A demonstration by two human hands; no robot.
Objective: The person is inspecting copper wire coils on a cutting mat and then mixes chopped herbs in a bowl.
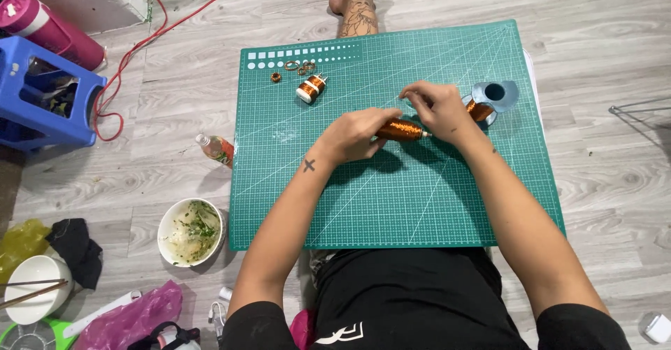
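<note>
Copper-wound coil (401, 130), glossy orange, left hand (356, 135) gripping

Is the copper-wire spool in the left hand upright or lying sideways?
Sideways: the copper-wire spool lies level above the green cutting mat, gripped by the left hand, its tip toward the right hand.

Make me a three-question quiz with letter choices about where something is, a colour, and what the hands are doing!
1. Where does the small white spool wound with copper wire lie?
A. on the green cutting mat
B. in the bowl
C. on the stool

2. What colour is the plastic stool?
A. red
B. blue
C. yellow

3. What does the left hand do?
A. rests flat
B. grips the shiny copper wire bobbin
C. holds chopsticks

Answers: A, it sits near the mat's top edge; B, the stool is blue; B, its fingers wrap the bobbin.
</note>
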